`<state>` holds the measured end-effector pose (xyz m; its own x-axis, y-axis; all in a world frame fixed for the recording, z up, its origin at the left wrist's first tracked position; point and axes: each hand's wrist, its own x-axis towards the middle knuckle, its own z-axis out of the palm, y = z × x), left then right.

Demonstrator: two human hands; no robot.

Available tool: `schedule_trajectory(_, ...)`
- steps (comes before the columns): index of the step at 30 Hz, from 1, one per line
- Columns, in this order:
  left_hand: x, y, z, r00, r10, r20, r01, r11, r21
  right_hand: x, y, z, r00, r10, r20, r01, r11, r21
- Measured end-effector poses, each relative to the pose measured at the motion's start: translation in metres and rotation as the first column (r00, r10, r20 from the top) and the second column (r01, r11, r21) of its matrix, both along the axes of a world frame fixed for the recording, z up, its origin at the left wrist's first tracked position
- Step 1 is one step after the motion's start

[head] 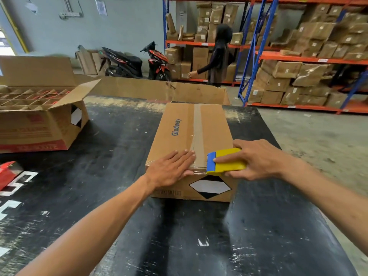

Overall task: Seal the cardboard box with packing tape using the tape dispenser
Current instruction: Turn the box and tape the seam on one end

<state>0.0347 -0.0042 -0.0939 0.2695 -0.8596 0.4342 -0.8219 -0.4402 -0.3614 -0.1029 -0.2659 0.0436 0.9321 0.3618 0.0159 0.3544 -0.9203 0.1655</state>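
A closed cardboard box (179, 134) marked "Glodway" lies on the black table (123, 196). A strip of brown tape (197, 132) runs along its top seam towards me. My left hand (169, 170) presses flat on the box's near top edge, left of the seam, fingers spread. My right hand (256, 158) grips a yellow tape dispenser with a blue front (225, 161), held at the near end of the seam, right at the box's front top edge. The front face of the box shows a black and white diamond label (210, 186).
An open carton with dividers (39, 124) stands on the table's left. A red item (8, 172) lies at the left edge. A large flattened carton (159, 89) lies behind. A person (217, 56) stands by shelving full of boxes (310, 56); a motorbike (135, 62) is parked near the wall.
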Motion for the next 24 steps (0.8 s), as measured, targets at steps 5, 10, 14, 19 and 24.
schedule_trajectory(5, 0.000, 0.004, 0.006, 0.999, 0.003, -0.055, -0.002, 1.000, 0.016, -0.009, -0.021, 0.000, 0.999, 0.053, 0.004, -0.053, 0.999, 0.001)
schedule_trajectory(10, -0.002, 0.011, 0.009, 0.996, 0.047, -0.082, -0.044, 0.998, 0.038, -0.029, -0.049, 0.001, 0.998, 0.062, 0.017, -0.062, 0.998, 0.026)
schedule_trajectory(14, -0.005, -0.011, 0.018, 0.994, 0.026, -0.110, -0.020, 0.999, 0.048, -0.037, -0.077, -0.002, 0.999, 0.027, 0.024, -0.029, 0.997, 0.068)
schedule_trajectory(19, -0.027, -0.037, 0.035, 0.984, 0.097, -0.150, -0.085, 0.993, 0.083, -0.023, -0.080, -0.015, 0.998, 0.056, -0.005, -0.056, 0.998, 0.043)
schedule_trajectory(24, -0.024, -0.075, 0.035, 0.927, 0.047, -0.372, 0.032, 0.979, 0.204, -0.021, -0.079, -0.018, 0.999, 0.046, 0.021, -0.047, 0.997, 0.056)
